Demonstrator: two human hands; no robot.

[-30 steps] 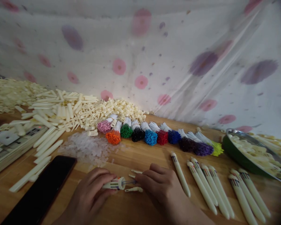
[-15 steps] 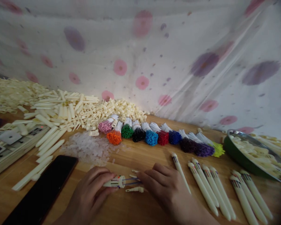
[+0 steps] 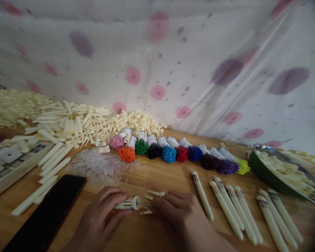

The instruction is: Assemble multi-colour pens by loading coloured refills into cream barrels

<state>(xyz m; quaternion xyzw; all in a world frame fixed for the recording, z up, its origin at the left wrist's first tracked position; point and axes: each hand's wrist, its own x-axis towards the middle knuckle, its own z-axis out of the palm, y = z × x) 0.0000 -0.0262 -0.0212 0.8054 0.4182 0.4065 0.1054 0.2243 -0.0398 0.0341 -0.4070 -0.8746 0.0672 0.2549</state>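
My left hand (image 3: pixel 101 218) pinches the cream upper barrel of a multicolour pen (image 3: pixel 128 203), with coloured sliders in its slots and its ringed end facing right. Thin refill stems (image 3: pixel 145 203) stick out of that end. My right hand (image 3: pixel 177 213) is closed around their far part, its fingertips hiding how many there are. Small cream plastic parts lie on the table by the right fingertips: one (image 3: pixel 156 193) just behind them, and another (image 3: pixel 146 212) in front, partly covered.
Bundles of refills (image 3: pixel 168 153) in several colours stand in a row ahead. Clear tubes (image 3: pixel 99 166) and cream parts (image 3: pixel 76 119) are heaped left. Assembled pens (image 3: pixel 227 206) and a green bowl (image 3: pixel 267 175) lie right. A phone (image 3: pixel 47 213) and power strip (image 3: pixel 18 169) sit left.
My right hand has moved left, closer to the pen barrel, so less of the refill stems shows. It now covers more of the front small part. The left hand keeps its grip.
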